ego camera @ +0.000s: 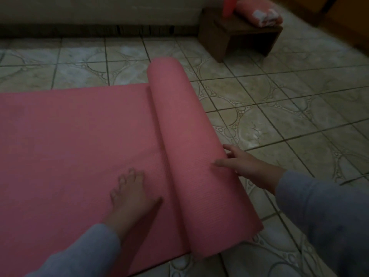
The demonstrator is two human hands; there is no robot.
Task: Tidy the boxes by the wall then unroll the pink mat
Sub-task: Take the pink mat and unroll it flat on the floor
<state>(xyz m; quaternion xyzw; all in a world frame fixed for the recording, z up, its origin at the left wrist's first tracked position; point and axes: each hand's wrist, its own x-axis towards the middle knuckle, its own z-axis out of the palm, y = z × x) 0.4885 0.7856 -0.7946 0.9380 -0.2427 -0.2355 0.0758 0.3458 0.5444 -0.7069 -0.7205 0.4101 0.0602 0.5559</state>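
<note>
The flat, unrolled stretch of the pink ribbed foam mat (65,136) spreads across the patterned grey floor tiles (279,100) to the left. The left hand (129,194), in a grey sleeve (79,254), presses on it with fingers spread and straight. Just right of that hand lies the thick rolled part (191,148). The right hand (247,166) touches the roll's right side, fingers extended and relaxed. Well beyond it, a dark brown wooden stool (239,37) bears a folded pink cloth (257,12).

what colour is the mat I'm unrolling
Pink, with a fine ribbed texture; the mat shows best in the head view.
</note>
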